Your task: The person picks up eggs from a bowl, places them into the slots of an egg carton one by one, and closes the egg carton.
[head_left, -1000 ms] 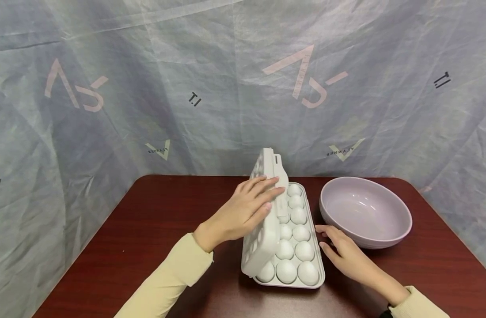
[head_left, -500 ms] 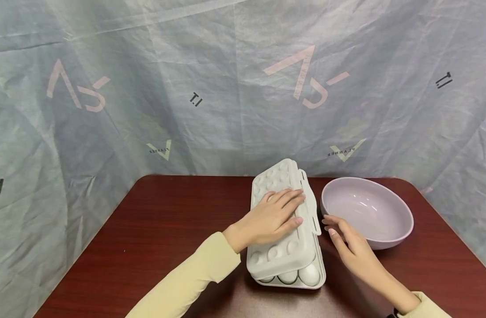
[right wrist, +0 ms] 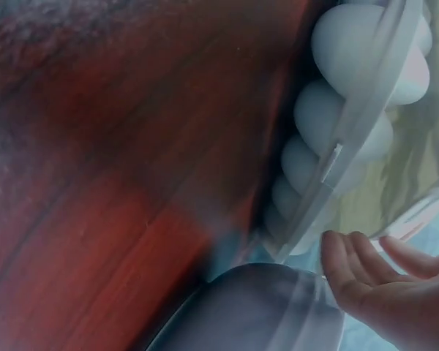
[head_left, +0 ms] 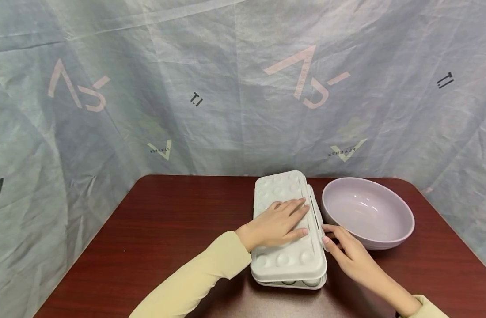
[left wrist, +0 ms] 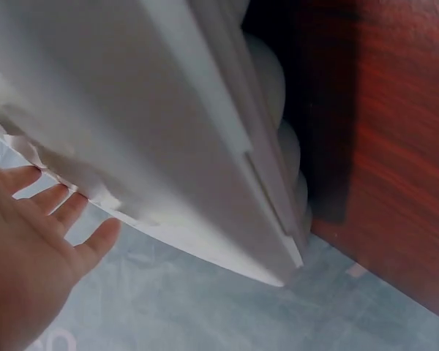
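A white plastic egg box [head_left: 280, 260] stands on the table, its hinged lid [head_left: 280, 187] lowered almost onto the tray [right wrist: 351, 124]. Between lid and tray a narrow gap shows at the near end, with the tops of white eggs [head_left: 311, 282] in it. My left hand [head_left: 276, 225] rests flat on the lid, fingers spread toward the latch side. On the right, the long latch flap [head_left: 315, 207] hangs from the lid's edge. The fingertips and thumb of my right hand [head_left: 356, 256] are right at this flap, with a gap between thumb and fingers in the right wrist view.
A lilac oval bowl [head_left: 366, 212] stands close to the right of the egg box, just beyond my right hand. The dark red wooden table [head_left: 167, 229] ends at a grey printed cloth [head_left: 235, 110] hanging behind it.
The lid has swung from nearly upright on the left down over the eggs, with my left hand following it rightward. My right hand has shifted slightly and now meets the latch flap.
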The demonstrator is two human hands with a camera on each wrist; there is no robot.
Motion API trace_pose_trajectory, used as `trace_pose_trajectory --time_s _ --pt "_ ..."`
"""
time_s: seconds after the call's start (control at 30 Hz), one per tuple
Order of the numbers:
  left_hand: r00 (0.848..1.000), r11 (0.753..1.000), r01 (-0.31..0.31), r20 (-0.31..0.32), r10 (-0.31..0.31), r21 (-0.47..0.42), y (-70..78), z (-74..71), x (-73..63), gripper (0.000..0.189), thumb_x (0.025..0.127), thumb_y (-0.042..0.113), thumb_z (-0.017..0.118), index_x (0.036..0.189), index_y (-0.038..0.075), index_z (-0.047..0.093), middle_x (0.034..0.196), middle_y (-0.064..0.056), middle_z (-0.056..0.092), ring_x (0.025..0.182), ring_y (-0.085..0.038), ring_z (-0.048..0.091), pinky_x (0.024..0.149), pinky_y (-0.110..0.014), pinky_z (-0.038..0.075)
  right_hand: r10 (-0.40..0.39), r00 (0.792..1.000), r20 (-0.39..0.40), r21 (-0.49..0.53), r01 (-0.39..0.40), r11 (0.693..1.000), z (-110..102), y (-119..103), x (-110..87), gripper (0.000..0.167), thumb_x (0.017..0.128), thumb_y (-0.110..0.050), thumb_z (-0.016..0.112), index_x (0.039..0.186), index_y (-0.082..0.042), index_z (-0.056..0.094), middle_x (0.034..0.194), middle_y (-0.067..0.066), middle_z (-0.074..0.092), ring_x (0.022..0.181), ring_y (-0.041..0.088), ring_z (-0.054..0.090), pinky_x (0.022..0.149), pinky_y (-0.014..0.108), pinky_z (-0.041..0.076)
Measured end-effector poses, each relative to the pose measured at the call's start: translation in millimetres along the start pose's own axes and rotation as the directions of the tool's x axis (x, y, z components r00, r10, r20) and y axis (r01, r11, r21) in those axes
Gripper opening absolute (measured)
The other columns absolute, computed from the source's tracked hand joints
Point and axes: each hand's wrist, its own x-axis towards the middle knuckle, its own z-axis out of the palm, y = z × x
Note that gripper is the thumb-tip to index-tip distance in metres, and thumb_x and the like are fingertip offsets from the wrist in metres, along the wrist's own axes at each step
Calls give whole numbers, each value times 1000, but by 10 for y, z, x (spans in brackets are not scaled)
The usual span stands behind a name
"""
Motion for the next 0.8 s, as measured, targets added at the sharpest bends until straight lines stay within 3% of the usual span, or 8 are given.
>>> trace_pose_trajectory --time_s 0.23,0.47,0.8 --pt "997 1000 3 72 -4 18 66 78 36 62 95 53 18 148 20 17 154 0 16 140 -19 19 109 -42 24 93 993 73 -38 -91 995 59 12 -56 33 91 -17 53 118 2 55 99 -1 62 84 -1 55 68 26 48" --pt "993 999 6 120 -11 43 92 155 70 64 94 55 17 148 21 16 154 2 16 141 -19 18 110 -43 23 167 975 146 -51 -162 986 93 45 -78 40 93 -25 50 122 2 53 113 8 61 99 20 59 77 35 49" --pt "991 999 -12 135 7 36 41 145 91 60 95 53 19 147 23 21 153 4 19 140 -16 20 109 -43 24 173 966 193 -2 -176 984 139 92 -96 43 91 -23 54 124 4 51 110 10 63 89 9 62 72 27 51"
